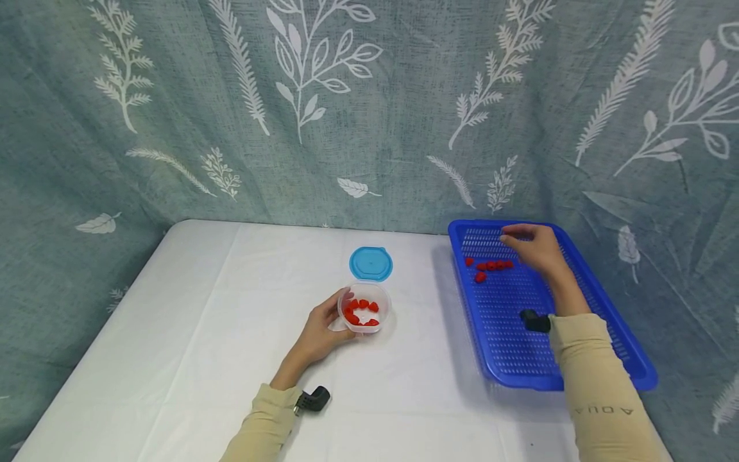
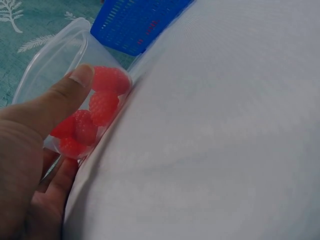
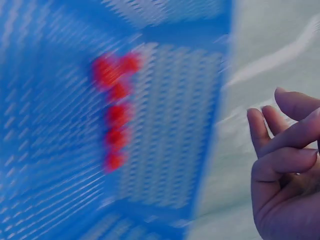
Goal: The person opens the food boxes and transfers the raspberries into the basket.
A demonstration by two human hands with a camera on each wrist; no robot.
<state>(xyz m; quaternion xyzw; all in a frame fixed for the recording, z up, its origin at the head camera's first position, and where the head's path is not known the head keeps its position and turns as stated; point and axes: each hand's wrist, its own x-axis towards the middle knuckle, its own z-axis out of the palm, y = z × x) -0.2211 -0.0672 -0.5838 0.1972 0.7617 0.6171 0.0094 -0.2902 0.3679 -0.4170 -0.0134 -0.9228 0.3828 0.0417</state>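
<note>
My left hand [image 1: 320, 330] grips a clear plastic tub [image 1: 386, 309] on the white table, thumb on the near side and fingers around the far side. Several red raspberries [image 2: 104, 107] lie inside, seen through the wall in the left wrist view. Over the far end of a blue plastic basket [image 1: 514, 333] is my right hand [image 1: 539, 249], its fingers loosely bent with nothing visible between them. Below and left of that hand, several more raspberries [image 1: 491, 265] lie in the basket, most in a row; they look blurred in the right wrist view.
A round blue lid [image 1: 371, 264] lies flat just behind the tub. The white tablecloth [image 1: 231, 321] stretches left of the tub and between it and the basket. A green leaf-patterned curtain [image 1: 404, 115] hangs close behind the table and basket.
</note>
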